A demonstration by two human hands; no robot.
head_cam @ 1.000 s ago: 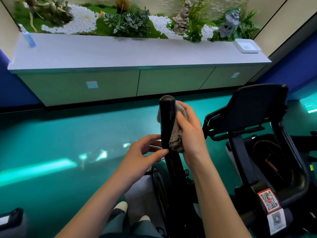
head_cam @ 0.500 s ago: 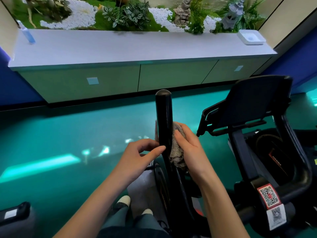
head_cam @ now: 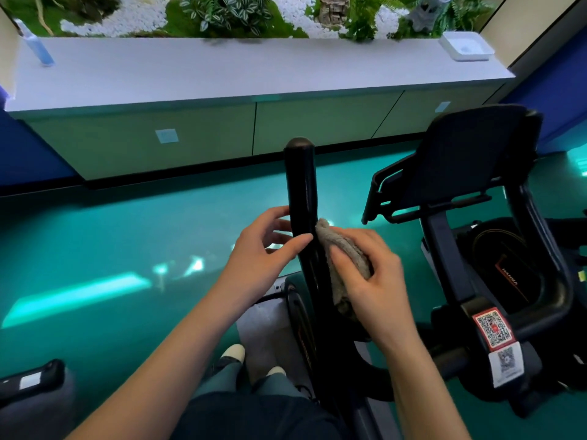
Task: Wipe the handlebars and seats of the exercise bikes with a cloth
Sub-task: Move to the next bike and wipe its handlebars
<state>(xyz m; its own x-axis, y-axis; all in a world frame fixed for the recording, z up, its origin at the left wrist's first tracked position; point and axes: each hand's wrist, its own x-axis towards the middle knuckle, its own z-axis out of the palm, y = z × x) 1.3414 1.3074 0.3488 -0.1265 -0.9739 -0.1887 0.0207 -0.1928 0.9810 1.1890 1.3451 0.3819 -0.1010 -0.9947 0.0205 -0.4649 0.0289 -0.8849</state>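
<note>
Right hand (head_cam: 374, 281) slid cloth (head_cam: 346, 258) down handlebar (head_cam: 301, 192); white tray (head_cam: 466, 49) empty.

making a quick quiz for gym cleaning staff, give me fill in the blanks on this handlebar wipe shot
1. The right hand presses a grey ____ against the black handlebar.
2. The left hand steadies the bar with ____ fingers, holding nothing.
3. The floor is coloured ____.
4. On the counter, the white tray sits at its ____ end.

Missing words: cloth; bare; teal; right
</note>
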